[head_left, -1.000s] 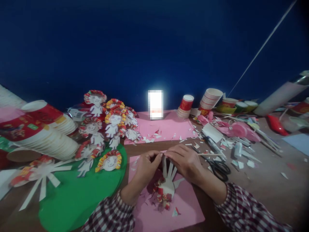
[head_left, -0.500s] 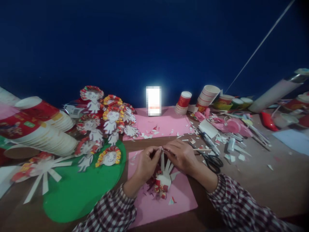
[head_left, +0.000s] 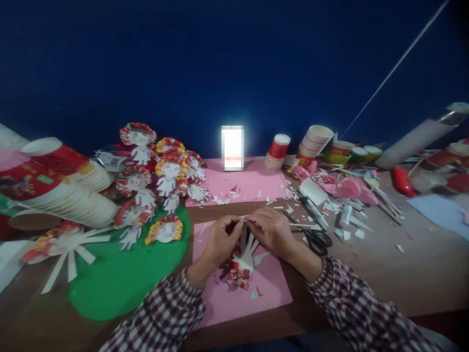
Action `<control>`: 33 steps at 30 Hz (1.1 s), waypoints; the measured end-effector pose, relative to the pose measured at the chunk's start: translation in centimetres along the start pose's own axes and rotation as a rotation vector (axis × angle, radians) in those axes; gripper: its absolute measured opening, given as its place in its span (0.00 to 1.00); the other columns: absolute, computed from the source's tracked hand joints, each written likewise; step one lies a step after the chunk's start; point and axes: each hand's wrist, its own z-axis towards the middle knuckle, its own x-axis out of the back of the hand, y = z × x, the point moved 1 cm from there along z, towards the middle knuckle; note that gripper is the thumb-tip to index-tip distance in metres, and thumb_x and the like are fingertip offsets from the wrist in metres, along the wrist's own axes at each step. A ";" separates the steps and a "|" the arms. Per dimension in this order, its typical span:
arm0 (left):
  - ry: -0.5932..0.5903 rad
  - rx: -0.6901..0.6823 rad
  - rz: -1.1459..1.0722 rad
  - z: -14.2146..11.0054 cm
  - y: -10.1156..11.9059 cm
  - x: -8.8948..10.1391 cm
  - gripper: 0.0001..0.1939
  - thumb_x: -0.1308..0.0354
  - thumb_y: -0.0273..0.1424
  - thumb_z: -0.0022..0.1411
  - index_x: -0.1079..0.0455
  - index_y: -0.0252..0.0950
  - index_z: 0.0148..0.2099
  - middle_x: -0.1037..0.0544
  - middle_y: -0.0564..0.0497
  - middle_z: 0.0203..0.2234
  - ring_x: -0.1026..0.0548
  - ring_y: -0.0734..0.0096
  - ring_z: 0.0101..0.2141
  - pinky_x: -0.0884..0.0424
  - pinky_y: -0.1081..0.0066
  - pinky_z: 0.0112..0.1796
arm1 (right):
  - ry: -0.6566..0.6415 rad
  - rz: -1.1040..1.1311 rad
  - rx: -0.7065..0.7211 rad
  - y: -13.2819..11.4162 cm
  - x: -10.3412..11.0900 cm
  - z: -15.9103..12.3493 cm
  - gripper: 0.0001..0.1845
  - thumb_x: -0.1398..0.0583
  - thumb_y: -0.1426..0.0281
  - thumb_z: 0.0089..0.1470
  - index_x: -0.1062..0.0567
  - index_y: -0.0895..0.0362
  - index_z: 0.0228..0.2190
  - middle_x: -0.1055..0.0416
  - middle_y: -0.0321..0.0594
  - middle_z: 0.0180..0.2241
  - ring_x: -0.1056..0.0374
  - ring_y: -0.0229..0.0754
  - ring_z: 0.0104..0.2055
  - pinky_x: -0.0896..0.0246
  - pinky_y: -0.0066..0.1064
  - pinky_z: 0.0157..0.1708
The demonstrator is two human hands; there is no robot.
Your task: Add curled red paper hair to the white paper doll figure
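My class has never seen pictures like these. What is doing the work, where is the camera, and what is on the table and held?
No machine here: a person's bare left hand and right hand. One camera worn on the head takes every picture, looking forward and down. Both hands pinch a strip of a cut-up cup over a pink sheet. Left of them are stacked cups, paper dolls and a green sheet; right, scissors and paper scraps.

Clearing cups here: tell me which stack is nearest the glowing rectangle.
The shorter stack, topped by a red cup; the taller stack farther right is pale on top.
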 end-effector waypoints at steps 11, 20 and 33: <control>-0.051 0.009 -0.066 0.3 -0.1 0.1 0.09 0.44 0.32 0.55 0.26 0.33 0.35 0.21 0.49 0.27 0.26 0.72 0.28 0.31 0.75 0.30 | 0.031 0.045 0.009 0.3 -0.1 -0.1 0.07 0.45 0.71 0.57 0.27 0.55 0.36 0.26 0.40 0.34 0.33 0.40 0.37 0.40 0.32 0.39; -0.054 0.089 -0.061 0.2 0.5 0.4 0.14 0.45 0.39 0.57 0.25 0.32 0.34 0.22 0.49 0.25 0.28 0.73 0.23 0.33 0.76 0.24 | 0.015 0.031 0.032 0.3 0.0 -0.1 0.07 0.45 0.71 0.57 0.27 0.56 0.36 0.26 0.40 0.34 0.34 0.40 0.37 0.40 0.32 0.40; -0.088 0.095 -0.111 0.3 -0.3 0.2 0.13 0.44 0.38 0.56 0.25 0.32 0.35 0.22 0.49 0.26 0.28 0.73 0.25 0.32 0.77 0.24 | -0.008 -0.008 0.037 0.3 0.1 0.1 0.07 0.45 0.71 0.58 0.27 0.56 0.35 0.27 0.40 0.33 0.34 0.40 0.36 0.40 0.32 0.39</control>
